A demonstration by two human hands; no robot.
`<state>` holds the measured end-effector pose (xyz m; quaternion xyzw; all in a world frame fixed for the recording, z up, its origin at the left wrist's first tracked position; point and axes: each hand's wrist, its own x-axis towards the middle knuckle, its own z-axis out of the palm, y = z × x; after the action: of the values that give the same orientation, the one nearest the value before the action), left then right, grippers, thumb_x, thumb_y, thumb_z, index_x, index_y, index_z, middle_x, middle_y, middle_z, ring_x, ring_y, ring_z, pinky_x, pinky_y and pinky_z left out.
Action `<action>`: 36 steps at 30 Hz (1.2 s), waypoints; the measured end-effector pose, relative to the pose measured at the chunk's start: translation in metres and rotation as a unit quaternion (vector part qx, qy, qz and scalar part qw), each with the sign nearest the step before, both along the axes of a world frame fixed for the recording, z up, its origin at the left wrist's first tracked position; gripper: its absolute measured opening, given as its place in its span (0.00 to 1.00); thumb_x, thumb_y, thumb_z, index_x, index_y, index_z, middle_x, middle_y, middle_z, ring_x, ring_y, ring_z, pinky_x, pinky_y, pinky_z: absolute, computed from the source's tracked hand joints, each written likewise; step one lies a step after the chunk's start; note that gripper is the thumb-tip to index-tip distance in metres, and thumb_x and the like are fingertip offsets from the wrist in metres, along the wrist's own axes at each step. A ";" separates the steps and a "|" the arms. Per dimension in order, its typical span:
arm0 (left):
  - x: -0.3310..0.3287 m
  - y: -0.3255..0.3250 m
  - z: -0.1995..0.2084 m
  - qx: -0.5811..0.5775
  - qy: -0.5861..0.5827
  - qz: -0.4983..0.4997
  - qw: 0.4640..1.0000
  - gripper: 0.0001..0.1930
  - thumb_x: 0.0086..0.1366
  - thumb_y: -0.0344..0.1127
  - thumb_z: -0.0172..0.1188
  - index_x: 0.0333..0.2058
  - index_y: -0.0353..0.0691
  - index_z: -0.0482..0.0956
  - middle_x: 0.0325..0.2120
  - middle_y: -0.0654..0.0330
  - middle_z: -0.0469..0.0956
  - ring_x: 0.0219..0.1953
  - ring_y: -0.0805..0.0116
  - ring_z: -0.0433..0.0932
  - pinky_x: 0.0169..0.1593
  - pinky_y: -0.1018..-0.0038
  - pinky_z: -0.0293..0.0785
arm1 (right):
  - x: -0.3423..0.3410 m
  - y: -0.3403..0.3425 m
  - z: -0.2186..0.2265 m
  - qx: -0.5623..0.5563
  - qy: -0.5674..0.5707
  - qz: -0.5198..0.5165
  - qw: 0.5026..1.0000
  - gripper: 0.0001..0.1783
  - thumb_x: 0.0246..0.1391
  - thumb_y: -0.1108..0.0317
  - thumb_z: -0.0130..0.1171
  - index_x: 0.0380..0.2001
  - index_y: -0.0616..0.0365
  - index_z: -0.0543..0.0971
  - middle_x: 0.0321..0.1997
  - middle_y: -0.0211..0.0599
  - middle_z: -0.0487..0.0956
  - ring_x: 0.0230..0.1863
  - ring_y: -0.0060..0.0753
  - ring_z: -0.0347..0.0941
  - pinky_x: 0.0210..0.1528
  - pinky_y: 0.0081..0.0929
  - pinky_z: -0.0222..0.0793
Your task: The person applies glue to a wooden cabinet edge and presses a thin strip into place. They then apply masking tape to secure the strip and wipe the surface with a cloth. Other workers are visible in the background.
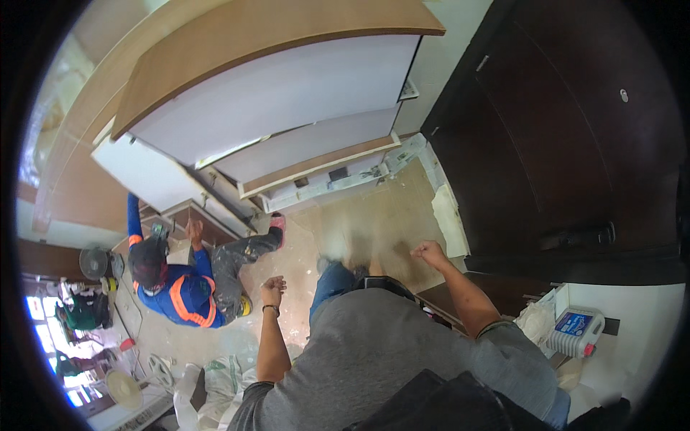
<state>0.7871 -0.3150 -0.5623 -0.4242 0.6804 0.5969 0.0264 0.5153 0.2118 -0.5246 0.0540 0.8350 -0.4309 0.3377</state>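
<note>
Pale sheet (449,221) is lying along the foot of the dark brown door (546,136), just beyond my right hand (429,254). I'm viewing everything from above, through the head camera. Right hand: hanging over the tan floor (323,233), fingers curling loosely inward; nothing is showing in it, though I can't tell how far the palm is closing. Left hand (272,292): hovering on the other side of the body, half open, fingers bending, gripping nothing that I'm seeing; a dark wristband (271,309) is circling that wrist. Neither hand is touching the sheet.

Ahead, a white cabinet (287,93) with a wood-toned top is standing against the wall. To the left, a co-worker (176,291) in blue and orange is crouching beside a white panel (154,172), one arm reaching up to it. White sacks (219,388) are lying lower left; a white jug (577,332) with a blue label is sitting far right.
</note>
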 end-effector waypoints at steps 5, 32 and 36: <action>-0.109 0.004 -0.030 0.165 -0.044 -0.071 0.983 0.15 0.69 0.26 0.51 0.52 0.38 0.81 0.34 0.57 0.86 0.29 0.68 0.84 0.31 0.74 0.77 | -0.095 -0.017 0.028 -0.017 0.081 -0.020 0.996 0.12 0.57 0.62 0.72 0.37 0.60 0.86 0.30 0.28 0.83 0.31 0.23 0.76 0.37 0.25 0.72; -0.376 0.227 0.004 -0.016 -0.051 0.126 0.991 0.15 0.66 0.32 0.58 0.50 0.37 0.83 0.35 0.55 0.86 0.29 0.68 0.85 0.34 0.72 0.80 | -0.440 -0.134 0.361 -0.454 0.677 0.155 0.558 0.22 0.42 0.67 0.81 0.41 0.52 0.82 0.41 0.27 0.82 0.44 0.32 0.79 0.42 0.29 0.77; -0.366 0.304 0.023 0.007 -0.119 0.156 0.981 0.16 0.66 0.32 0.58 0.50 0.36 0.83 0.36 0.53 0.86 0.32 0.66 0.86 0.37 0.70 0.83 | -0.447 -0.139 0.366 -0.474 0.665 0.196 0.543 0.21 0.41 0.69 0.80 0.41 0.48 0.84 0.41 0.23 0.83 0.45 0.29 0.80 0.46 0.28 0.75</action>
<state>0.4213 -0.0110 -0.5391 -0.5929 0.5936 0.5439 0.0168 0.0679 0.0729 -0.1588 -0.5805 0.4845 -0.5998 -0.2617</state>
